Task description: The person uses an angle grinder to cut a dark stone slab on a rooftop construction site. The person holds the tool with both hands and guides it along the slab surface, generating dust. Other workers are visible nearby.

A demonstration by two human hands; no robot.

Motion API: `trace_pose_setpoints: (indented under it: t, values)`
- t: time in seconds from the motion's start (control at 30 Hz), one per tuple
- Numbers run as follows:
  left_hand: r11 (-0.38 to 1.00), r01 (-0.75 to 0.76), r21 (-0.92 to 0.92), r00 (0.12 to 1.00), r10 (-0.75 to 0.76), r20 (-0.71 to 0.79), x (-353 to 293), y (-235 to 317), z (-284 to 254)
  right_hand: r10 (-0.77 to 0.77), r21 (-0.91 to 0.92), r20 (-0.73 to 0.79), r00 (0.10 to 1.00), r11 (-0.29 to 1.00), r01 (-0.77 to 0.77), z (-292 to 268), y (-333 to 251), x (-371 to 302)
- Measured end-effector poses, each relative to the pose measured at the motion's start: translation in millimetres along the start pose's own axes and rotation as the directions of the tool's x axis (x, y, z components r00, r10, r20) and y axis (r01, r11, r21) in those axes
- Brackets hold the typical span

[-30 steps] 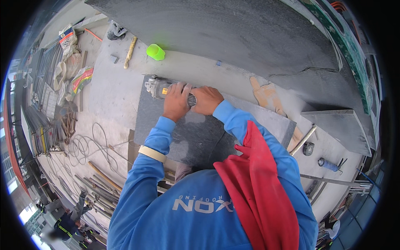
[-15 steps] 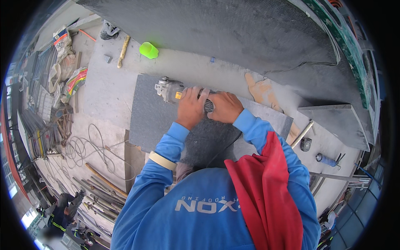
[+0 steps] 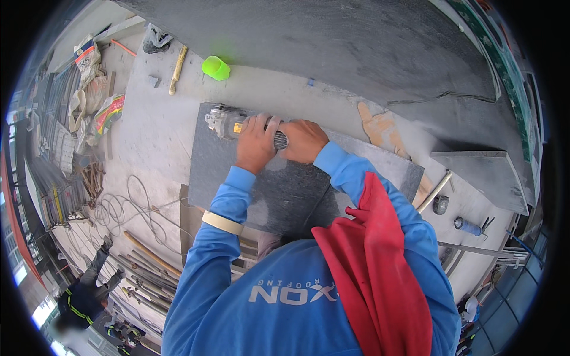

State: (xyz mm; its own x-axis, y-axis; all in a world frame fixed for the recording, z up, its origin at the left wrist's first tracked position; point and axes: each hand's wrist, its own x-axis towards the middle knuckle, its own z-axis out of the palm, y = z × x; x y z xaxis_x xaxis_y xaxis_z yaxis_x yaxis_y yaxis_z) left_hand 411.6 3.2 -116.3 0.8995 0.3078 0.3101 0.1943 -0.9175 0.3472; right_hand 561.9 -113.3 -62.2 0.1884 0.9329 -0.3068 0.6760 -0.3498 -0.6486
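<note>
Both my hands are closed around an angle grinder (image 3: 224,123) with a grey metal head. It lies across the far edge of a dark grey stone slab (image 3: 217,178), its head toward the slab's far left corner. My left hand (image 3: 257,142) wraps the body just behind the yellow label. My right hand (image 3: 304,141) grips the rear end, where a dark vented cap shows between the two hands. The disc is seen nearly edge-on, and I cannot tell whether it touches the slab. A dark cable trails from near the right hand toward me.
A bright green cup (image 3: 215,68) and a yellowish stick (image 3: 177,70) lie beyond the slab. A large dark panel (image 3: 332,47) spans the far side. On the right are a tape measure (image 3: 440,204) and a blue tube (image 3: 468,226). Coiled cable (image 3: 139,204) and pipes (image 3: 151,255) lie left; a person (image 3: 83,302) is at lower left.
The grinder and both hands have shifted left along the slab's far edge. At the lower left, the person in dark clothing has moved into fuller view.
</note>
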Motion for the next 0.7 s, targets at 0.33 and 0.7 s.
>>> trace_pose_setpoints:
  t: [0.33,0.7]
  values:
    - [0.999,-0.003,0.033,1.0,0.003,0.005,2,-4,-5,-0.015,-0.065,-0.019,1.0,0.998,0.013,-2,-10,2]
    - [0.997,-0.065,-0.047,0.998,0.064,-0.028,12,74,12,0.094,-0.045,0.014,0.995,0.995,-0.094,-33,20,-70]
